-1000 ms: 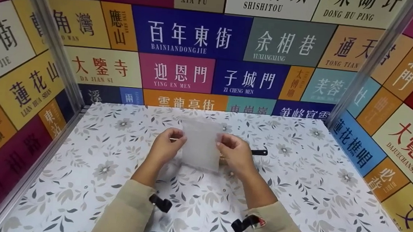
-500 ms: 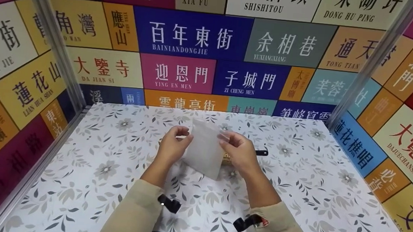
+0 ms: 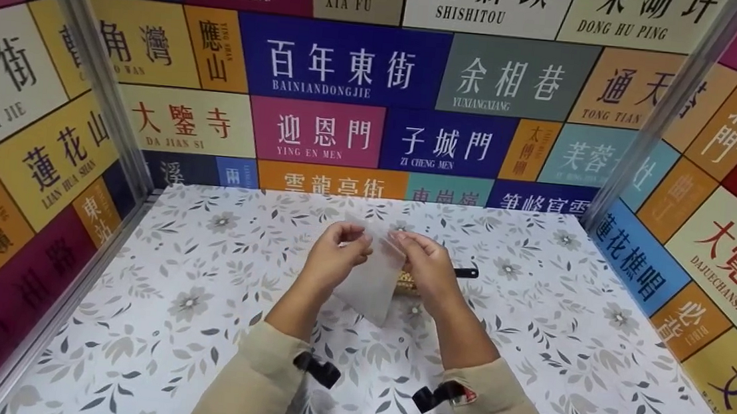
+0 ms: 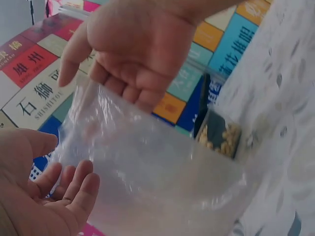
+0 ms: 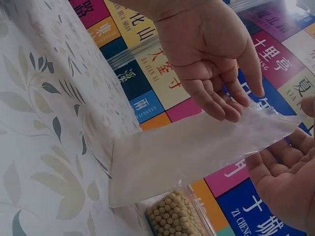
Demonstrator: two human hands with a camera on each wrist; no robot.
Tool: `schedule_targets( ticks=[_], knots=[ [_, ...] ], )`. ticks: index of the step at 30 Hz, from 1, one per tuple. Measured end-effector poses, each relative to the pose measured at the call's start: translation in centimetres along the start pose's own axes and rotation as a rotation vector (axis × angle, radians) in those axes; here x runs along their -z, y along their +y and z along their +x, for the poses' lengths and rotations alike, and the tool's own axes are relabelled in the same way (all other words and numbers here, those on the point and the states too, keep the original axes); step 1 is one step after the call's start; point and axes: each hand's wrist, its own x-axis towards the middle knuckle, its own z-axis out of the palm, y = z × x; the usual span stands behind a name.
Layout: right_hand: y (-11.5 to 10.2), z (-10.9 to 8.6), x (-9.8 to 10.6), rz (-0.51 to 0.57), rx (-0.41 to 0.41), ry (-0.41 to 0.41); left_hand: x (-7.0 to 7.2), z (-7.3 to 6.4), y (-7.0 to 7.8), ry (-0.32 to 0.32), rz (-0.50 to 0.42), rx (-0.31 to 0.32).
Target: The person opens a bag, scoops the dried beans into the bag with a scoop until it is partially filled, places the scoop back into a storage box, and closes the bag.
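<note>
A translucent plastic bag hangs tilted between the two hands above the table. My right hand pinches its upper right corner between thumb and fingers. Close against the bag's upper edge is my left hand; in the left wrist view that left hand has its thumb and bent fingers apart, with the bag beside them. Behind the bag, partly covered, stands a clear box of round yellowish beans. A black handle sticks out to the right past my right hand; its far end is hidden in the head view.
The table wears a white cloth with grey flowers and leaves. Colourful panels with printed characters enclose it at the back and both sides. Metal posts stand at the back corners.
My left hand has moved right, from the bag's left edge to its upper edge near my right hand. The bag has turned, its lower corner now pointing down toward me. My right hand stays nearly in place.
</note>
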Motion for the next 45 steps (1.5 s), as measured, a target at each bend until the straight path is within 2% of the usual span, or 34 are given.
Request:
schedule_targets(
  ticks=[2, 6, 11, 15, 21, 29, 45],
  knots=[
    [-0.2, 0.2, -0.1, 0.045, -0.013, -0.011, -0.5, -0.1, 0.3, -0.021, -0.039, 0.010],
    [-0.5, 0.5, -0.2, 0.112, -0.056, -0.012, -1.4, 0.0, 0.7, -0.031, -0.060, 0.039],
    [-0.7, 0.9, -0.7, 0.117, -0.079, 0.075, -2.4, 0.3, 0.7, -0.009, -0.073, 0.077],
    [-1.3, 1.1, -0.9, 0.095, -0.078, 0.122, -3.1, 0.7, 0.8, 0.022, -0.103, 0.069],
    [-1.7, 1.1, -1.2, 0.133, -0.068, 0.123, -3.1, 0.5, 0.7, 0.036, -0.119, 0.047],
    [-1.5, 1.2, -1.2, 0.162, -0.069, 0.101, -3.0, 0.3, 0.6, 0.027, -0.120, 0.050],
    [-1.1, 1.0, -1.6, 0.148, -0.017, 0.097, -2.8, 0.2, 0.6, 0.004, -0.122, 0.051]
  ],
)
